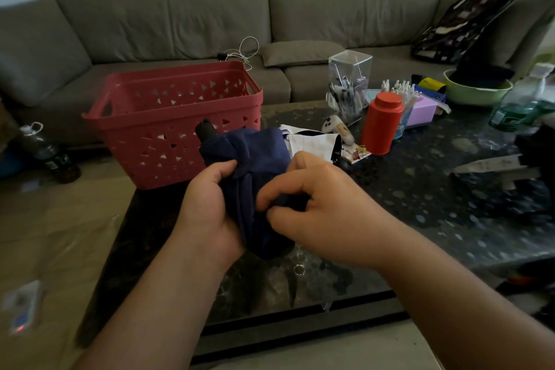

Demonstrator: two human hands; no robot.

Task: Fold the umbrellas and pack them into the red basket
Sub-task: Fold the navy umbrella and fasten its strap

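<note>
Both the left hand (210,198) and right hand (315,204) grip the navy umbrella (255,156) just beside the red basket (168,117); bottle (381,123) labels seem too blurred to read

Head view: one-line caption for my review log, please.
Both hands, left and right, grip a navy umbrella above the dark table, before the red basket.

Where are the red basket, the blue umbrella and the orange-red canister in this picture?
red basket (150,141): head view, on its front wall.
blue umbrella (264,150): head view, on the bunched fabric above the hands.
orange-red canister (380,126): head view, on its body.
</note>
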